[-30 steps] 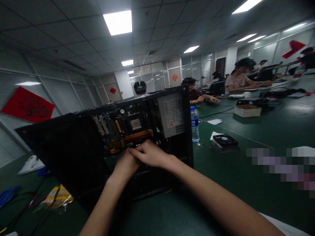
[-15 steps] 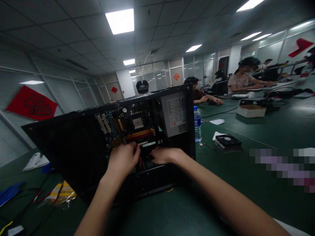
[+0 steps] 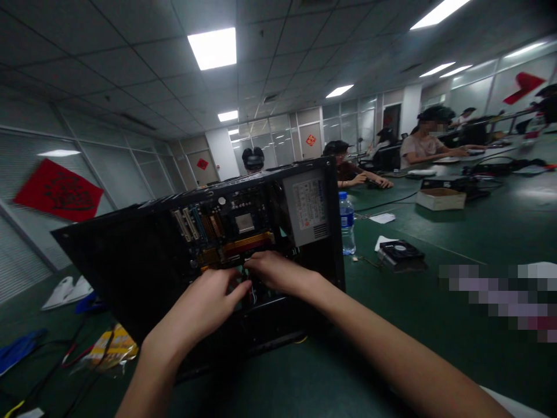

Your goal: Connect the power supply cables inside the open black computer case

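An open black computer case [image 3: 108, 278] stands on the table, its inside facing me. Within it is a motherboard [image 3: 217, 223], and a silver power supply [image 3: 307, 203] sits at the upper right. Both my hands reach in at the motherboard's lower edge. My left hand [image 3: 209, 299] has thumb and fingers bent together beside thin cables [image 3: 252, 293]. Just right of it, my right hand [image 3: 281, 273] points leftward with its fingertips pressed together near the same cables. What either hand pinches is too small and dark to make out.
On the green table [image 3: 365, 342] stand a water bottle [image 3: 347, 223], a black cooling fan [image 3: 401, 253] and an open box [image 3: 440, 199]. Left are a yellow packet [image 3: 114, 347], blue cloth [image 3: 20, 351] and loose cables. Co-workers [image 3: 429, 142] sit beyond.
My right hand has moved left and slightly up, close to my left hand. My left hand has shifted a little lower, its thumb now extending right. The view has tilted slightly.
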A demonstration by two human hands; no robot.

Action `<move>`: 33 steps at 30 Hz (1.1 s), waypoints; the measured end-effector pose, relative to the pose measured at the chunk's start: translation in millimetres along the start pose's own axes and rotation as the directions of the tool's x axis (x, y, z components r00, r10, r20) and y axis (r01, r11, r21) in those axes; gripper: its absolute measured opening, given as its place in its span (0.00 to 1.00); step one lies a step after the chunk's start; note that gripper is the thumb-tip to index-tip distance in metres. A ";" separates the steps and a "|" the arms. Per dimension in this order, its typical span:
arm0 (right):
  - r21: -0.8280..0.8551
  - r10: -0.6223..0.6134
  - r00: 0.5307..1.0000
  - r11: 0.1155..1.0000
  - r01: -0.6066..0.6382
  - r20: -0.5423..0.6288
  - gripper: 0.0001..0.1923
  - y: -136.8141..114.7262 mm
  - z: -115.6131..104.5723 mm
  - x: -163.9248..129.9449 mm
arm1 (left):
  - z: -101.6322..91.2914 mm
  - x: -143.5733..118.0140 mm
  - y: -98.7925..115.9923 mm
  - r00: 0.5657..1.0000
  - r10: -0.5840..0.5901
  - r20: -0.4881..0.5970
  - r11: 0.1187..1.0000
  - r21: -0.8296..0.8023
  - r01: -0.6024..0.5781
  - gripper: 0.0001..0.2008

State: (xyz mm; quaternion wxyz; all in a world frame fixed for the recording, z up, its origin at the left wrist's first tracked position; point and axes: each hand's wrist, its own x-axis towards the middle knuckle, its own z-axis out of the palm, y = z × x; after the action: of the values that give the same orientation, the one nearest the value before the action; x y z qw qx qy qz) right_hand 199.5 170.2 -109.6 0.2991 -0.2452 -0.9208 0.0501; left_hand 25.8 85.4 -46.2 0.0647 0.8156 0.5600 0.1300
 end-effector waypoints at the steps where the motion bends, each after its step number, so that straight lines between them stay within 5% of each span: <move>1: -0.017 0.004 0.998 1.000 -0.005 -0.063 0.19 -1.8 0.1 0.9 | -1.0 -1.7 0.7 1.000 0.006 0.004 1.000 -0.010 -0.006 0.18; 5: 0.004 -0.009 0.929 1.000 0.011 -0.369 0.21 -11.5 -3.6 1.0 | -9.1 -6.9 2.0 0.999 -0.024 -0.048 0.997 0.073 0.028 0.20; 7: 0.022 0.018 0.910 1.000 -0.009 -0.415 0.20 -19.4 -8.0 0.1 | -16.6 -8.6 2.8 0.993 -0.042 -0.108 0.986 0.159 0.059 0.15; 13: 0.075 -0.058 0.960 0.994 0.082 -0.273 0.17 -51.0 -34.0 -2.4 | -33.0 -13.5 11.7 0.924 0.256 -0.285 0.905 0.406 -0.126 0.08; 16: 0.204 -0.098 0.988 0.972 0.120 -0.117 0.19 -64.8 -54.0 -8.4 | -33.2 -18.5 14.0 0.901 0.288 -0.325 0.902 0.408 -0.141 0.08; 20: 0.218 -0.019 0.999 0.976 0.013 0.025 0.21 -76.3 -75.8 -18.5 | -37.4 -30.3 6.0 0.983 0.163 -0.087 0.980 0.129 -0.151 0.08; 23: 0.184 -0.017 1.000 0.983 0.016 0.004 0.21 -83.1 -85.3 -22.7 | -44.1 -37.2 -5.4 0.988 0.151 -0.002 0.988 0.015 -0.151 0.11; 26: 0.163 -0.008 0.999 0.987 0.013 -0.037 0.16 -90.5 -92.0 -24.8 | -48.7 -38.4 -12.1 0.965 0.164 -0.204 0.986 0.067 -0.154 0.16; 29: 0.277 0.050 0.998 0.960 -0.038 -0.037 0.15 -94.2 -93.8 -25.2 | -49.1 -35.9 -7.6 0.894 0.135 -0.428 0.990 0.091 -0.106 0.20; 33: 0.646 0.184 0.981 0.741 -0.184 0.068 0.22 -89.0 -83.8 -20.5 | -44.7 -31.2 9.8 0.812 0.028 -0.583 0.999 -0.009 -0.041 0.20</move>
State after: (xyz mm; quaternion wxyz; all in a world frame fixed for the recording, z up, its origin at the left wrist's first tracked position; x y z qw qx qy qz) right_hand 224.6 77.9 -30.7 0.3592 -0.2159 -0.8177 0.3946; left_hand 11.2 51.0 -5.2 -0.1037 0.7459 0.5368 0.3804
